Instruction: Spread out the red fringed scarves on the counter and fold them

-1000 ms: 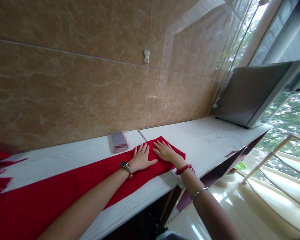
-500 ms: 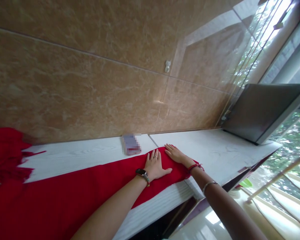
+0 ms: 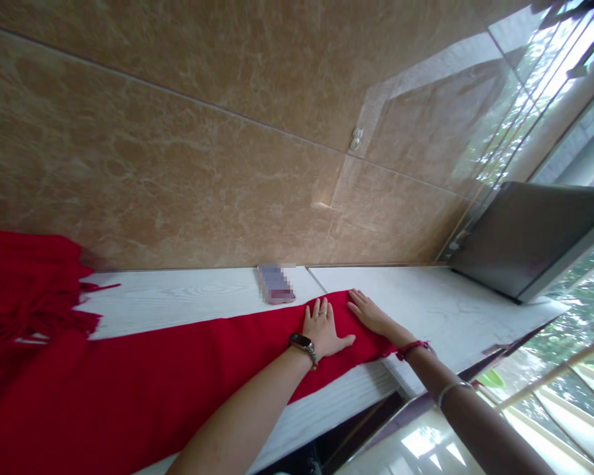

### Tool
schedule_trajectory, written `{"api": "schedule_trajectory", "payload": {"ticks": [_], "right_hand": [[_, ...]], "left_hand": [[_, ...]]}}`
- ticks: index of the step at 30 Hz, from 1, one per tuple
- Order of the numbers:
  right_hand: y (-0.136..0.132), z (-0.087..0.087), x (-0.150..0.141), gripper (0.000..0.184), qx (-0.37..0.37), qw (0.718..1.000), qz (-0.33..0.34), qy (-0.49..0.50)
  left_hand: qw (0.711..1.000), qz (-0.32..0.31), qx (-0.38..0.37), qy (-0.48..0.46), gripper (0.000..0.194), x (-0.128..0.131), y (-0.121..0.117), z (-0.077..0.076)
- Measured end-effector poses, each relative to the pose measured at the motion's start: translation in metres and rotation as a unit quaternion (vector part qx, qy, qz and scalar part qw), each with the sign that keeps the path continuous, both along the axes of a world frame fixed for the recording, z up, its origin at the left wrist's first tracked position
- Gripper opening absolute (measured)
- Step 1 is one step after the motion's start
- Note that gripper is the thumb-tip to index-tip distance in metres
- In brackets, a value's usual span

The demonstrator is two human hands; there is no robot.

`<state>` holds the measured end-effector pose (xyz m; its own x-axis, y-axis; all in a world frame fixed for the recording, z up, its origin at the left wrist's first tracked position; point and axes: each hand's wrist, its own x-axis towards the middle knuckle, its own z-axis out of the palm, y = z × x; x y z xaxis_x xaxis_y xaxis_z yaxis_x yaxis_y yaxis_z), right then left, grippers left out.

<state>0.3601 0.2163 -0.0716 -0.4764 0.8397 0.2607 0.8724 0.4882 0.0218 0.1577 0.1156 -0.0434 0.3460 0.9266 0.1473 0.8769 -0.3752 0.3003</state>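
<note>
A long red scarf (image 3: pixel 178 369) lies flat along the white counter, its fringed part bunched up at the far left. My left hand (image 3: pixel 323 333), with a ring and a watch band, rests palm down on the scarf near its right end. Its fingers are spread and it holds nothing. Just to the right, my right hand (image 3: pixel 371 313) also lies flat, fingers stretched out over the scarf's right end. A red bracelet and a bangle circle that arm. Between wall and scarf, a phone (image 3: pixel 276 284) lies on the counter, partly blurred.
The white counter (image 3: pixel 416 290) runs along a brown tiled wall (image 3: pixel 178 165). At its right end stands a dark grey panel-like object (image 3: pixel 529 237) beside the window. A small white hook (image 3: pixel 356 138) is fixed to the wall. Below the counter's front edge are dark openings.
The whole view has shifted, so the counter, phone and scarf appear farther right. Both hands remain flat at nearly the same place on the scarf.
</note>
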Motion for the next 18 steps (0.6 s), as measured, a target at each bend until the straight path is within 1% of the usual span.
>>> {"api": "schedule_trajectory", "payload": {"ticks": [6,9,11,14,16,18], "right_hand": [[-0.037,-0.009,0.036,0.052,-0.055,0.997,-0.04,0.032],[-0.051,-0.009,0.053,0.056,-0.059,0.995,-0.068,0.031],[-0.058,-0.005,0.06,0.056,-0.06,0.994,-0.083,0.03],[-0.061,0.007,0.057,0.056,-0.053,0.993,-0.098,0.029],[-0.056,0.018,0.045,0.058,-0.045,0.994,-0.095,0.03],[-0.045,0.027,0.027,0.059,-0.041,0.996,-0.078,0.027]], "left_hand": [[1.0,-0.001,-0.004,0.007,0.098,0.0,0.001,0.002],[1.0,-0.003,-0.006,0.012,0.097,-0.001,0.001,0.004],[1.0,-0.006,-0.005,0.015,0.098,-0.002,0.002,0.004],[1.0,-0.013,0.0,0.014,0.1,-0.003,0.003,0.003],[1.0,-0.02,0.002,0.016,0.101,-0.005,0.004,0.002],[0.999,-0.026,0.002,0.019,0.102,-0.005,0.004,0.001]]}}
